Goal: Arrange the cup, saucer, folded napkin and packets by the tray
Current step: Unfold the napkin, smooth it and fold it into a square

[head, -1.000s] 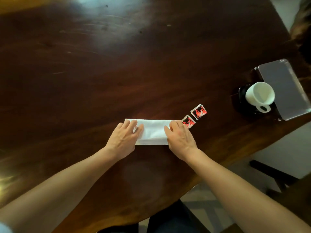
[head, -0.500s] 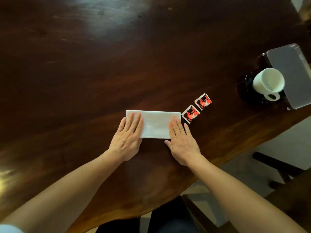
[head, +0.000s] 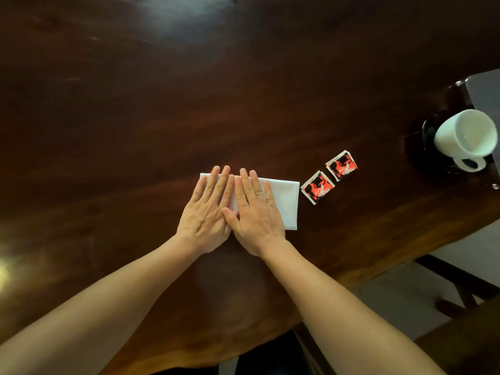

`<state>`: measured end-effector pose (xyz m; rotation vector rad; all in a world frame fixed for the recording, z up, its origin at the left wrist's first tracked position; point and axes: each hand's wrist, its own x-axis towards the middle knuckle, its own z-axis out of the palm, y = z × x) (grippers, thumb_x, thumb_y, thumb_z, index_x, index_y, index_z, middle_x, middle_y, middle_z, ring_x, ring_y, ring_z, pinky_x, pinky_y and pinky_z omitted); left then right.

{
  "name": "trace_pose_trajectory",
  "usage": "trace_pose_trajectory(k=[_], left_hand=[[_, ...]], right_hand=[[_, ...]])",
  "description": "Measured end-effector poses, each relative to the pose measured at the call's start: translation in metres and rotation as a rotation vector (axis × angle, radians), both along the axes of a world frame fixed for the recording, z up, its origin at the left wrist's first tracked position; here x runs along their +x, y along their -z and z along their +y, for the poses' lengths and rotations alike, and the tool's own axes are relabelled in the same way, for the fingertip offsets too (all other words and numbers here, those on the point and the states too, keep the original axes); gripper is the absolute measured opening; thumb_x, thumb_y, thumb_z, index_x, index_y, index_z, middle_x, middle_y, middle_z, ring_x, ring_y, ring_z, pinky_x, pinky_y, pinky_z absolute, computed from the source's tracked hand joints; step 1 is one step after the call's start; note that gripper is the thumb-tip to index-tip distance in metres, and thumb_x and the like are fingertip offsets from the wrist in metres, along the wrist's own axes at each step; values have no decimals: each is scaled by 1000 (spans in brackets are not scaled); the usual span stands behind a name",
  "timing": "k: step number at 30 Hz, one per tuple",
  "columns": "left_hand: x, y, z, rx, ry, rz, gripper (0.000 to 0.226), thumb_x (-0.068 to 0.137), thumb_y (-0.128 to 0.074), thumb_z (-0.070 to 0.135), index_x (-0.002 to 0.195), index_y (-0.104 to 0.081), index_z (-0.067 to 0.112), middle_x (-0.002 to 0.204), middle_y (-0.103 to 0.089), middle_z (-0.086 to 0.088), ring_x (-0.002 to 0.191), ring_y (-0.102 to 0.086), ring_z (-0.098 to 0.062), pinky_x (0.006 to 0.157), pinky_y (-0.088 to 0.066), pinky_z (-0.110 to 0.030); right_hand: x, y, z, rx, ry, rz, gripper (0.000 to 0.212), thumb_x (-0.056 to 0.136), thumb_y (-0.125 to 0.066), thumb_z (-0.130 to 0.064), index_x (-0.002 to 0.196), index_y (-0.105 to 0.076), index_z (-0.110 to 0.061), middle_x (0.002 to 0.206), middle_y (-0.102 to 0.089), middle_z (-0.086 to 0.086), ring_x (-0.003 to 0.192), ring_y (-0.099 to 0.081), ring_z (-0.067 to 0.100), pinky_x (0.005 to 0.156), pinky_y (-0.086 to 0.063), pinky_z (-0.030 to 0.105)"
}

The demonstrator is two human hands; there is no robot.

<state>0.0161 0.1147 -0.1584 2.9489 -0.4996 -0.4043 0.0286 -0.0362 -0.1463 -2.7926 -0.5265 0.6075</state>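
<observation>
Both hands have slid inward since half a second ago, from the two ends of the folded napkin to its left and middle, where they now lie side by side with thumbs touching. The left hand and the right hand are flat, palms down, fingers straight and released, grasping nothing, apparently pressing the fold smooth.

The napkin lies on the dark polished wooden table, near the person's edge; only its right end and a far-left corner show. It is white, thin and soft, a long rectangle, likely very light and limp, so it should be lifted by pinching a folded edge or slid flat to keep the crease.

Just beside its right end sit two square red-and-black packets, the nearer packet and the farther packet, apart from each other, flat and glossy, probably best pinched at a corner.

Well to the right, a white ceramic cup stands on a black saucer, hard, smooth and breakable; the handle faces the person. A grey tray lies just beyond, cut off by the frame.
</observation>
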Motion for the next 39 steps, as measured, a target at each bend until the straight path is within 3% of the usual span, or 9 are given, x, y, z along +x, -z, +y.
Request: trace_pose_trajectory(k=[10, 15, 21, 29, 35, 39], left_hand=[[4, 2, 6, 26, -64, -27, 71, 103, -21, 45, 157, -3, 2, 167, 3, -15, 155, 4, -26, 126, -3, -42], [2, 0, 5, 16, -98, -14, 73, 103, -18, 48, 156, -3, 1, 167, 1, -15, 155, 2, -27, 126, -8, -43], [-20, 3, 10, 8, -145, 18, 75, 102, -15, 50, 156, 2, 1, 166, 6, -16, 155, 7, -28, 126, -1, -41], [-60, -4, -10, 30, -363, 105, 77, 102, -10, 51, 155, 10, -1, 165, 15, -19, 153, 15, -32, 126, -4, -49], [-103, -19, -38, 47, -388, 201, 89, 98, -20, 61, 155, 3, -3, 164, 11, -24, 152, 16, -40, 123, -2, -58], [-135, -27, -67, 11, -312, 270, 94, 94, -25, 66, 156, -6, -2, 165, 3, -24, 153, 4, -41, 123, -14, -56]], right_hand=[[7, 18, -46, -126, 36, -104, 76, 99, -21, -53, 156, 4, -8, 165, 8, 9, 152, 11, 26, 122, 3, 46], [11, 15, -64, -173, 5, -78, 75, 99, -15, -52, 155, 10, -9, 165, 14, 8, 151, 17, 24, 123, 4, 45], [34, 13, -78, -200, -254, -137, 73, 99, -16, -51, 153, 7, -8, 165, 8, 11, 152, 10, 27, 123, -7, 50], [87, 1, -65, -287, -558, -207, 73, 99, -3, -58, 154, 11, -11, 165, 12, 6, 151, 14, 23, 123, 3, 49], [117, -7, -23, -413, -334, -194, 87, 92, -2, -69, 154, 12, -10, 166, 9, 6, 152, 13, 24, 123, 7, 49], [124, -9, 14, -467, -135, -154, 95, 89, -10, -77, 156, 6, -11, 166, 7, 9, 151, 13, 28, 122, 9, 51]])
